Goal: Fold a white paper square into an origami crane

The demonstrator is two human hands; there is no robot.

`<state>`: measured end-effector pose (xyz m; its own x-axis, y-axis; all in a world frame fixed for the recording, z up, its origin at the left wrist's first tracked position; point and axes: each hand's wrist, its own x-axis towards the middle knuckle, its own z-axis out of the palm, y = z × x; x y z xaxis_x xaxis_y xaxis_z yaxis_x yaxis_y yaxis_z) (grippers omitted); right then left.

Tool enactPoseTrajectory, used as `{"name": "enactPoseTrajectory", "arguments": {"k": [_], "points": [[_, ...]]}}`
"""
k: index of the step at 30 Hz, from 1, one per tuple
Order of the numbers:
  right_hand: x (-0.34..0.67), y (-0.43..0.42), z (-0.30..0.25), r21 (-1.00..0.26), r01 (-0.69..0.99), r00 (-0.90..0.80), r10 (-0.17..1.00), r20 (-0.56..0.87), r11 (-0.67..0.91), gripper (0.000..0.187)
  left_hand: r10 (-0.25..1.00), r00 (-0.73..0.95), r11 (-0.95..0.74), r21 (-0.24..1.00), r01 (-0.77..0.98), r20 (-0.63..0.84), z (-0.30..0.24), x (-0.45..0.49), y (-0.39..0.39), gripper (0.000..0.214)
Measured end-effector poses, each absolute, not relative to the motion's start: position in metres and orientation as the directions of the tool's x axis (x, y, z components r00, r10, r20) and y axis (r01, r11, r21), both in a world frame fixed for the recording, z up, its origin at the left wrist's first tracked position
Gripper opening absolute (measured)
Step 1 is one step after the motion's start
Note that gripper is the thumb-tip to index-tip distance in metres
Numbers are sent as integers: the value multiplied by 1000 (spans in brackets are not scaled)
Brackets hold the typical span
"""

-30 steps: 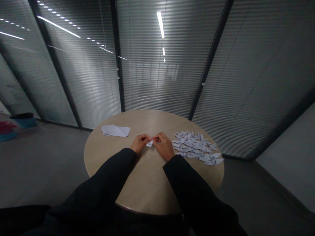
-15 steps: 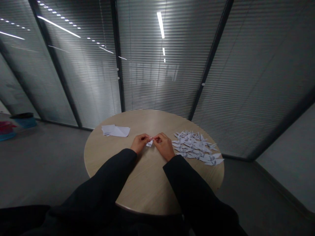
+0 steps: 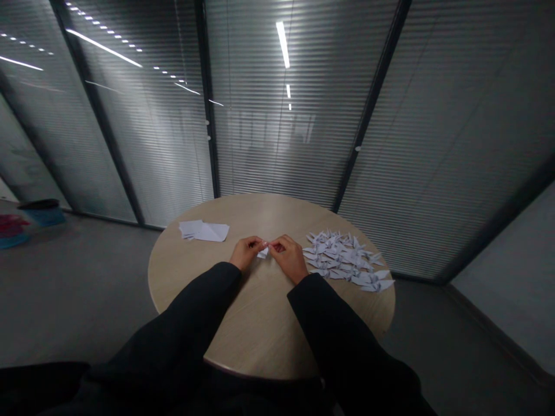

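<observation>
Over the middle of the round wooden table (image 3: 260,323), a small folded piece of white paper (image 3: 262,253) is pinched between my hands. My left hand (image 3: 247,252) grips it from the left with thumb and fingers together. From the right, my right hand (image 3: 288,256) pinches it too, the fingertips of both hands nearly touching. Fingers cover most of the paper, so its folds are hard to make out. Just right of my right hand lie several rows of white origami cranes (image 3: 342,257), crowded together.
A loose stack of white paper sheets (image 3: 208,231) rests at the table's back left. Glass partitions with blinds (image 3: 277,150) stand behind the table. Blue bins (image 3: 43,212) are on the floor at far left, one with something red in it.
Both hands stay in almost the same place, still pinching the paper. Only a slight shift of the fingertips shows.
</observation>
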<state>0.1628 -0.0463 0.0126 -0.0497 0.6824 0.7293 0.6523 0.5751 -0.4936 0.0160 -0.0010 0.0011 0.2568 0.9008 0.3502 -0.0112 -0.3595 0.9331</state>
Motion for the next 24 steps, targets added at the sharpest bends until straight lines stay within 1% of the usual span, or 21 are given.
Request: {"name": "enactPoseTrajectory", "arguments": {"k": [8, 12, 18, 24], "points": [[163, -46, 14, -579, 573, -11, 712, 702, 580, 10, 908, 265, -325, 945, -39, 323, 11, 16, -9, 40], [162, -46, 14, -596, 567, -3, 725, 689, 569, 8, 901, 276, -338, 940, -34, 334, 10, 16, -8, 41], [160, -45, 13, -661, 530, -4, 781, 624, 531, 7, 890, 276, -378, 926, 0, 363, 8, 15, -7, 40], [161, -45, 12, -660, 544, -45, 804, 593, 517, 12, 875, 284, -418, 908, 39, 391, 8, 14, -7, 33]]}}
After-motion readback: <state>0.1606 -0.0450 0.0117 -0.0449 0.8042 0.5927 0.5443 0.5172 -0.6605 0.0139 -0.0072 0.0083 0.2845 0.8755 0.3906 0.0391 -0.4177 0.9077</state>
